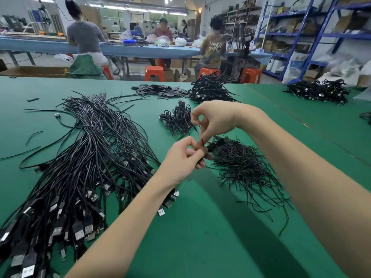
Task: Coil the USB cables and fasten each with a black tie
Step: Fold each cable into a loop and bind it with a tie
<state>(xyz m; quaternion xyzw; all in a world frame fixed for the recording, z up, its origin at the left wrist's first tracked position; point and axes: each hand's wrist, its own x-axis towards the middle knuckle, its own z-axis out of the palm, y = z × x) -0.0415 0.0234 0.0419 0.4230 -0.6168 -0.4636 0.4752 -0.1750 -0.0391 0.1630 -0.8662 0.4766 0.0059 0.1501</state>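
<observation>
The left hand point(183, 157) grips a coiled cable point(212, 146), fingers curled round the bundle, and holds it raised above the counter point(200, 227). This grip probably keeps the loops from springing apart while the fastening is made. The right hand point(213, 120) comes in from above, with thumb and forefinger pinching the upright end of a black tie point(202, 141) that stands out of the bundle. The remaining right fingers are curled back, clear of the coil. Judged from this hold, the step in hand is twisting the tie shut round the coil; whether it is already twisted tight cannot be told.

Supplies lie within short reach of both hands:
- Loose ties point(247, 173) lie in a heap directly under and to the right of the hands, near enough for the right hand to pick the next one without a long reach.
- Straight, uncoiled cables point(90, 157) lie in a long bundle to the left of the left forearm, plugs toward the person.
- A small pile of finished coils point(177, 119) lies just beyond the hands, and a larger pile point(210, 88) lies farther beyond.

Open room: bare green counter lies between the two forearms and toward the person. A strip of bare surface separates the tie heap from the small coil pile. The far edge of the counter lies well beyond the larger pile. A seam runs along the right side, beyond the right forearm. The plugs nearest the left forearm almost touch it, so leftward movement is likely to disturb them.
</observation>
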